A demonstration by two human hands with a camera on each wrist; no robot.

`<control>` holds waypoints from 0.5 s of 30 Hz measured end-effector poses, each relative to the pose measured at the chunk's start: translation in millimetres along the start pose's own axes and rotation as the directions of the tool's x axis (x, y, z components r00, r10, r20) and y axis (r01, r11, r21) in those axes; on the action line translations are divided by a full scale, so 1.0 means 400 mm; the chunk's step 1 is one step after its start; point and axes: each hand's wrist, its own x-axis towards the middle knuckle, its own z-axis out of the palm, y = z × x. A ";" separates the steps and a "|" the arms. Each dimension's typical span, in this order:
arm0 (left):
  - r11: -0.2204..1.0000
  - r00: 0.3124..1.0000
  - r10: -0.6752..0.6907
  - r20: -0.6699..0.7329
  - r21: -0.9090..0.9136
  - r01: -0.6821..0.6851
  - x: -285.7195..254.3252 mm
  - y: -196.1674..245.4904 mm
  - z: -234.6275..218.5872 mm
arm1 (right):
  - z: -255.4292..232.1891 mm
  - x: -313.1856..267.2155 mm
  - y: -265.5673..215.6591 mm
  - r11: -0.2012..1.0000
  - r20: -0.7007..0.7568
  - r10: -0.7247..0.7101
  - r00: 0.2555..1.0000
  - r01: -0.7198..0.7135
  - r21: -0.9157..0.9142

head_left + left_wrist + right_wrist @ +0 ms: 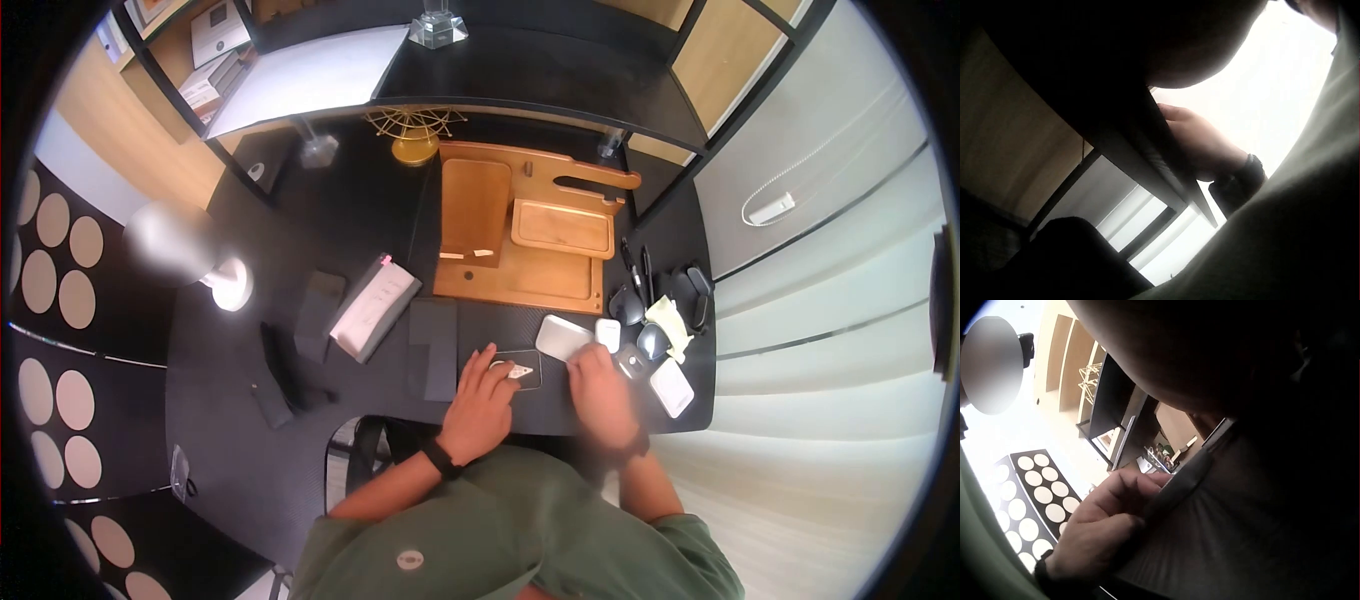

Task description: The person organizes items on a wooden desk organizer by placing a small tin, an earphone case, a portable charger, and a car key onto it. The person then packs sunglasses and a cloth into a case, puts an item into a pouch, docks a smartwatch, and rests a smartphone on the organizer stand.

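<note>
In the head view my left hand (478,408) rests low over the desk, its fingers spread across a thin dark rectangle with a pale outline (534,384). A small white dotted patch (521,371) shows on that rectangle beside the fingers. My right hand (602,398), partly blurred, has its fingertips at the lower right corner of a pale rectangular slab (564,337); I cannot tell whether they grip it. Each wrist view shows the opposite hand at the desk edge: the right hand (1200,142) in the left view, the left hand (1099,531) in the right.
A small white case (607,333), sunglasses (627,305), a yellow cloth (668,328) and a white slab (672,388) lie at the right. Behind stands a wooden organizer (475,205). A pink-white box (372,310), dark boxes (433,350) and a lamp (231,284) occupy the left.
</note>
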 end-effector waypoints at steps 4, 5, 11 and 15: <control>0.999 1.000 -0.014 0.024 -0.034 0.015 -0.004 -0.007 0.010 | -0.009 -0.007 0.011 0.988 -0.050 0.025 0.998 -0.017 0.156; 0.998 0.999 -0.016 0.044 -0.052 0.019 -0.004 -0.008 0.010 | -0.012 -0.010 0.014 0.972 -0.062 0.021 0.998 -0.006 0.233; 0.998 0.996 0.030 0.081 -0.050 -0.026 -0.001 -0.004 -0.002 | -0.034 -0.017 0.013 0.951 -0.058 0.021 0.998 -0.002 0.310; 0.998 0.996 0.030 0.086 -0.056 -0.025 -0.006 -0.007 0.002 | -0.015 -0.027 0.019 0.907 -0.029 0.050 0.998 -0.034 0.420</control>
